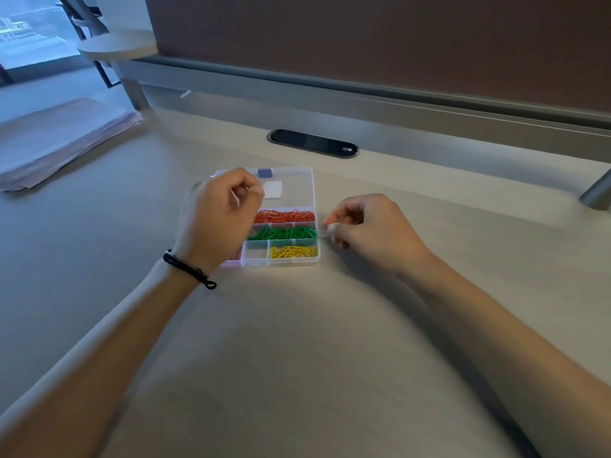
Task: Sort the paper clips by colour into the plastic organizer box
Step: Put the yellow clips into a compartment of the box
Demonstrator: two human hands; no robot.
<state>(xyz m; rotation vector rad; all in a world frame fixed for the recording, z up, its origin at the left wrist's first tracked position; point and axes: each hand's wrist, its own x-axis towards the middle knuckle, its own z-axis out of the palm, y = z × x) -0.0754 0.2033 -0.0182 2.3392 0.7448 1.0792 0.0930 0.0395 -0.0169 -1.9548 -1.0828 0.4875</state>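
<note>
Two hands work over a clear plastic box (310,196) lying open on a pale desk (297,342), seen from the one head view looking down. Inside the box, red clips (286,215) fill the far row, green clips (284,233) the middle row and yellow clips (293,252) the near right cell; the cell left of the yellow looks empty, and something pinkish shows at the near left corner, mostly hidden by the wrist. Its lid lies flat beyond the rows, a purple latch at the far edge. The left hand (220,216) hovers over the box's left side, fingers curled, thumb and fingertips together as if pinching; whether it holds a clip cannot be told. The right hand (370,229) has curled fingers touching the box's right edge by the green row, seemingly steadying it. No loose clips show on the desk, so sorting looks nearly finished. Next would likely be dropping any pinched clip into its matching cell, or closing the lid.
</note>
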